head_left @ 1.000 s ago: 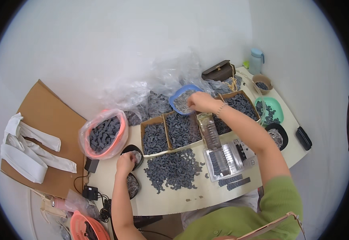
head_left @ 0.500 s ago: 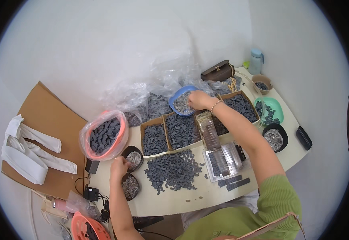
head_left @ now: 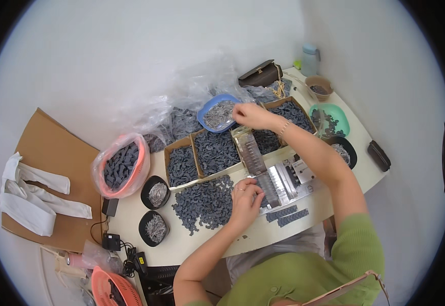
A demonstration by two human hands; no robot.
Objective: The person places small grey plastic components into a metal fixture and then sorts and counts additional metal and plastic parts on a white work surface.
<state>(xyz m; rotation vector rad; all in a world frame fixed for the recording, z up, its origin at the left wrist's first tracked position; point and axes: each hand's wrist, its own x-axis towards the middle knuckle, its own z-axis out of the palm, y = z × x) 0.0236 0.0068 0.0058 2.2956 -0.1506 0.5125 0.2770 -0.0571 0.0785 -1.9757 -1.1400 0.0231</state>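
Note:
My right hand [head_left: 254,116] is closed in a pinch at the right rim of a blue bowl [head_left: 200,113] of thin silvery metal pins [head_left: 219,113]. Anything between its fingertips is too small to name. At the left edge of a metal fixture [head_left: 283,184] with a clear ribbed cover [head_left: 250,153] standing up from it, my left hand [head_left: 246,203] has its fingers curled with the tips together. What they hold, if anything, cannot be made out. Small dark grey pieces [head_left: 199,204] lie in a loose pile beside that hand. Two dark grey strips [head_left: 293,218] lie in front of the fixture.
Behind the pile stands a divided cardboard box [head_left: 200,179] of grey pieces. Two black bowls of pins [head_left: 153,229] and a pink basin [head_left: 143,171] are on the left. A green tray [head_left: 341,115], a black bowl [head_left: 354,153] and a dark case [head_left: 379,156] stand at right.
My left hand has moved right, from the black pin bowls to the fixture. My right hand has lifted out of the pins to the blue bowl's right rim. The whole view has shifted slightly.

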